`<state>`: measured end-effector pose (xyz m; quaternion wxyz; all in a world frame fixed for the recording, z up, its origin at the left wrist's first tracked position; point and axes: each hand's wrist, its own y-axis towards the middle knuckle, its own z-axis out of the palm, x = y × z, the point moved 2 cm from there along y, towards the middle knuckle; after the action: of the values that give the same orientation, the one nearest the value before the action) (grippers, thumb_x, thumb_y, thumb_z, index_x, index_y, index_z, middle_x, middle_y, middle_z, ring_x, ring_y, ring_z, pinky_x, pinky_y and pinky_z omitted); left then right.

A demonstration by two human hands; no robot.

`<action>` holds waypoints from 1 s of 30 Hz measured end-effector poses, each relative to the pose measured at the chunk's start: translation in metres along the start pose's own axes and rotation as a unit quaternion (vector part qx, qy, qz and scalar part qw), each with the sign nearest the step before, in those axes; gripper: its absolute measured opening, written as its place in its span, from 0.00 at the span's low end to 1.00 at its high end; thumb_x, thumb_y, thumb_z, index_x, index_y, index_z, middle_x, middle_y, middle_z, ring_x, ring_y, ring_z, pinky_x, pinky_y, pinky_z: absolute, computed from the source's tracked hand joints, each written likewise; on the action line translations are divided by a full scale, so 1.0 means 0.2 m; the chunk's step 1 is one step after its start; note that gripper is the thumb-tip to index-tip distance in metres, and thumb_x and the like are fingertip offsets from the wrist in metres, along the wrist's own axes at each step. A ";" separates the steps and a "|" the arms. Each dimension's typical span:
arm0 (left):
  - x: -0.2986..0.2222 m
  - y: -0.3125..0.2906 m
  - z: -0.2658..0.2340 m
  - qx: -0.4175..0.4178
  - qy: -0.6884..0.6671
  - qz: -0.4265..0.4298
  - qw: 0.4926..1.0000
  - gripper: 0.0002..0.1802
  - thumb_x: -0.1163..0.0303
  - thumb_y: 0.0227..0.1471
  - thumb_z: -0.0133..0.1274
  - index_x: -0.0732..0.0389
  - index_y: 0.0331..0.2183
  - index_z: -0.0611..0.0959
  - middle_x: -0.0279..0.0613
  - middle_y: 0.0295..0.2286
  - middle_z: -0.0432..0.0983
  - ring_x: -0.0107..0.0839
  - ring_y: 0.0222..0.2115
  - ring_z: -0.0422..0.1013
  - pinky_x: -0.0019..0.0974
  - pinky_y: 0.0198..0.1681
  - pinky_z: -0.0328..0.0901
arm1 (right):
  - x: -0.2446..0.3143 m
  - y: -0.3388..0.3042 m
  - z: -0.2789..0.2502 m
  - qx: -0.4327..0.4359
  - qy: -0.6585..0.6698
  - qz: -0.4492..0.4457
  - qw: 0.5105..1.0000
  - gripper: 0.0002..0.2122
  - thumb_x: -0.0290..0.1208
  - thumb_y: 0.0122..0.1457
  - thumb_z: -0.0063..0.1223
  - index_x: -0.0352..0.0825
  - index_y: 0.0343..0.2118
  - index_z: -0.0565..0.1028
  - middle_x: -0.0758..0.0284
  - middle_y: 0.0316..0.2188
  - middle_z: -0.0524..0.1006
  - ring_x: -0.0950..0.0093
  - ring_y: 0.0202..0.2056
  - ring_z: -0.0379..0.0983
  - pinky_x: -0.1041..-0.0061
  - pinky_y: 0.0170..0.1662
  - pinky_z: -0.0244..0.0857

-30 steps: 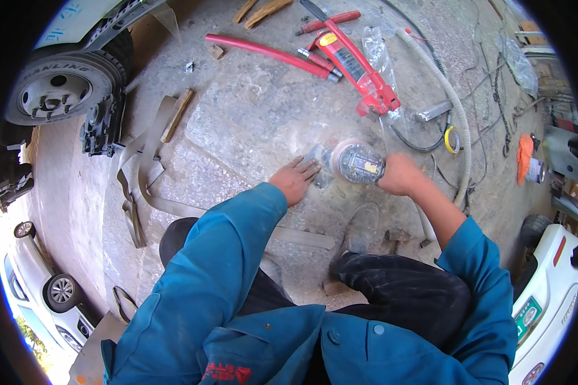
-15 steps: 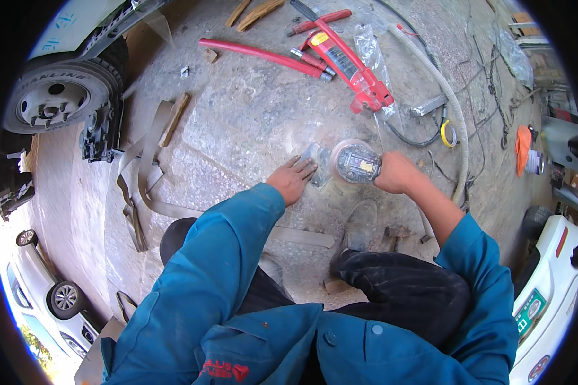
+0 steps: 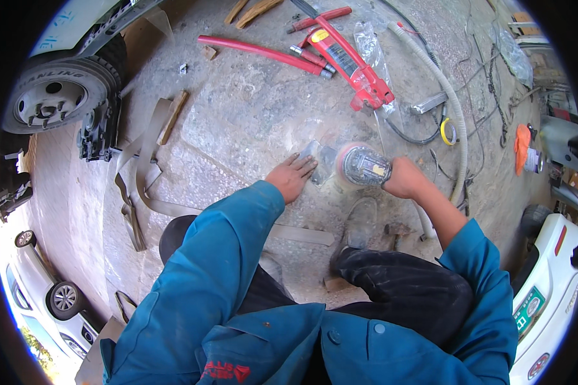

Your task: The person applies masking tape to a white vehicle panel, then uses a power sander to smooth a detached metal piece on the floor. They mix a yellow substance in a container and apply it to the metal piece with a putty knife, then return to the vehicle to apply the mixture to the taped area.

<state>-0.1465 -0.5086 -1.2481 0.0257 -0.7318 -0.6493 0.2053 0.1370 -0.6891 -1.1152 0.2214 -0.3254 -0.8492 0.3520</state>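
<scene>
My right hand (image 3: 404,178) is wrapped round the rear end of a round power sander (image 3: 369,168) with a dusty dark body and a pale, reddish-rimmed disc. The sander is at the right end of a small grey flat piece (image 3: 324,162) that lies on the concrete. Whether the disc touches the piece is hard to tell. My left hand (image 3: 291,177) lies flat with its fingers stretched out, the fingertips on the left edge of that piece.
Beyond my hands lie a red hydraulic jack (image 3: 353,64) and a red bar (image 3: 263,56). A ribbed hose (image 3: 453,109) curves along the right. A flat strap (image 3: 149,167) and a wood stick (image 3: 173,118) lie left. A truck wheel (image 3: 58,96) stands at far left.
The sander and my right hand have shifted slightly right and a little nearer, showing more of the grey piece. My left hand has hardly moved.
</scene>
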 end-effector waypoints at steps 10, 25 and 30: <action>0.02 0.00 0.01 -0.004 -0.002 0.004 1.000 0.31 0.67 0.70 0.43 0.61 0.70 0.76 0.37 0.76 0.60 0.37 0.78 0.51 0.53 0.83 0.43 | 0.20 -0.08 0.04 0.070 -0.103 -0.044 0.991 0.16 0.35 0.52 0.64 0.34 0.41 0.89 0.50 0.42 0.88 0.50 0.46 0.86 0.54 0.53 0.80; 0.02 -0.01 0.00 -0.016 -0.018 0.001 1.000 0.30 0.67 0.70 0.43 0.58 0.70 0.76 0.36 0.77 0.59 0.34 0.78 0.51 0.50 0.83 0.41 | 0.41 -0.12 0.11 0.124 -0.160 -0.104 0.974 0.14 0.36 0.55 0.63 0.38 0.42 0.90 0.51 0.43 0.88 0.51 0.48 0.86 0.55 0.56 0.79; 0.02 -0.01 0.00 -0.005 0.007 0.001 1.000 0.30 0.67 0.71 0.42 0.58 0.70 0.77 0.35 0.77 0.60 0.33 0.78 0.52 0.51 0.83 0.41 | 0.42 -0.16 0.11 0.125 -0.191 -0.123 0.966 0.14 0.36 0.55 0.64 0.38 0.42 0.90 0.52 0.43 0.88 0.52 0.48 0.86 0.55 0.55 0.79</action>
<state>-0.1477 -0.5040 -1.2493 0.0259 -0.7339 -0.6495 0.1970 0.0531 -0.6568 -1.0945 0.1360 -0.1149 -0.8584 0.4811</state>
